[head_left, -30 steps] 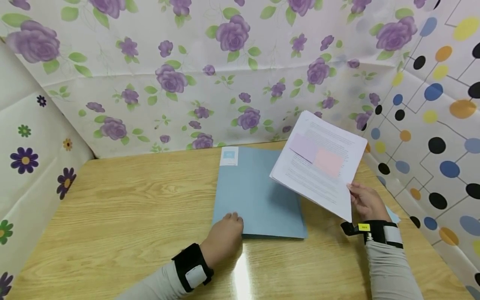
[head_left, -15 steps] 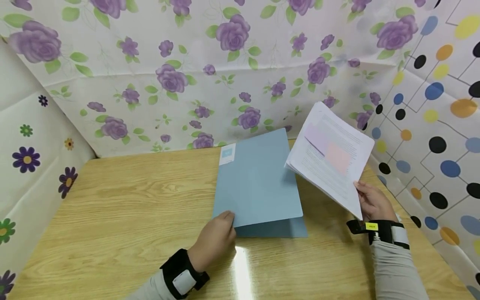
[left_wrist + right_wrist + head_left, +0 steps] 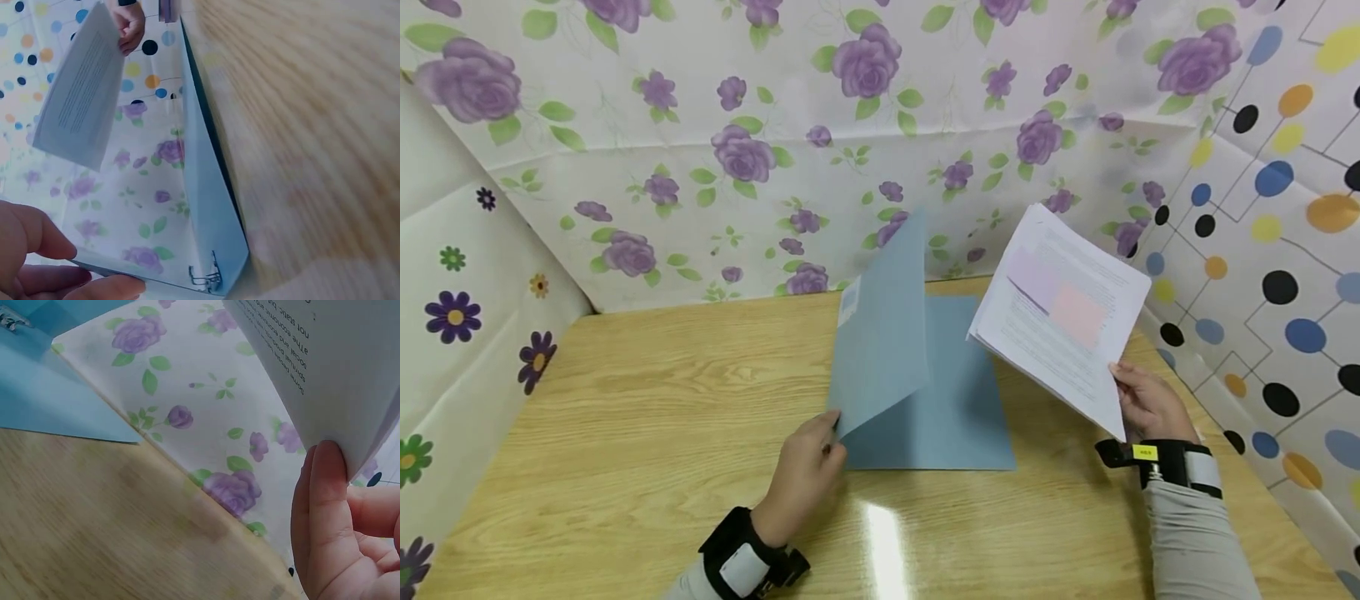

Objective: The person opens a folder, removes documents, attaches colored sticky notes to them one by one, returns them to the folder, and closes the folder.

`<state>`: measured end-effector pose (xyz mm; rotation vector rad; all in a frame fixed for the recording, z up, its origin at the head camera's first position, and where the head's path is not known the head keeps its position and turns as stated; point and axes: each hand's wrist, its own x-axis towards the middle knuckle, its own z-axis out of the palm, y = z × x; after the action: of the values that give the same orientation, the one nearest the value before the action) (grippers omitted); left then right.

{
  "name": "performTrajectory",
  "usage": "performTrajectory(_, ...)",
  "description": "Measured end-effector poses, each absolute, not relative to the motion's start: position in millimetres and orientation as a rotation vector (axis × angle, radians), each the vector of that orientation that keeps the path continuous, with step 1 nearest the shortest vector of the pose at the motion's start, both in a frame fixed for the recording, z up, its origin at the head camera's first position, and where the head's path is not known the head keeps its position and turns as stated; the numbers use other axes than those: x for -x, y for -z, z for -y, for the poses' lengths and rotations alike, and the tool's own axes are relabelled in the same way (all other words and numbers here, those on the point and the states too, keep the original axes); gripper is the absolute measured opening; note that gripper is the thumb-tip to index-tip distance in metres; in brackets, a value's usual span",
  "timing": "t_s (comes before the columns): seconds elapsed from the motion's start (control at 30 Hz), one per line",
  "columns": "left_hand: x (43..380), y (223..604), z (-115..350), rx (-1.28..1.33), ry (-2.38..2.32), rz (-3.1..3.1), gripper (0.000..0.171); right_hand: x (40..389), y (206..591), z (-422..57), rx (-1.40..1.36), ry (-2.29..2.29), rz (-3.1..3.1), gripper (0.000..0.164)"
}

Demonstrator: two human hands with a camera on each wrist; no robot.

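Note:
A blue folder [image 3: 966, 392] lies on the table with its front cover [image 3: 883, 333] raised and tilted up to the left; a white label [image 3: 849, 302] is on the cover. My left hand [image 3: 801, 467] pinches the cover's near edge between thumb and fingers, as the left wrist view also shows. A metal clip [image 3: 209, 278] sits inside the folder by the spine. To the right, my right hand [image 3: 1153, 404] holds a stack of printed paper sheets [image 3: 1063, 317] by its lower right edge, above the table and tilted. Thumb and fingers squeeze the sheets [image 3: 344, 375] in the right wrist view.
The wooden table [image 3: 662, 400] extends left and in front of the folder. A floral-patterned sheet [image 3: 700, 208] hangs behind it, and a dotted sheet [image 3: 1262, 333] stands close beyond the right hand. Another flowered sheet [image 3: 490, 250] borders the left side.
My left hand has taken the folder's cover and swung it up and leftward, uncovering the inside. The right hand has carried the paper sheets slightly to the right, then stayed nearly still.

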<state>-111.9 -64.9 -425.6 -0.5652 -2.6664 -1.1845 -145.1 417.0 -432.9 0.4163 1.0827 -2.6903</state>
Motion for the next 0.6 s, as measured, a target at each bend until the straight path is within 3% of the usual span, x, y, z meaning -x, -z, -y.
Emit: performTrajectory(0.6, 115, 427, 78, 0.194, 1.623, 2.569, 0.042, 155, 447, -401, -0.517, 2.140, -1.860, 0.037)
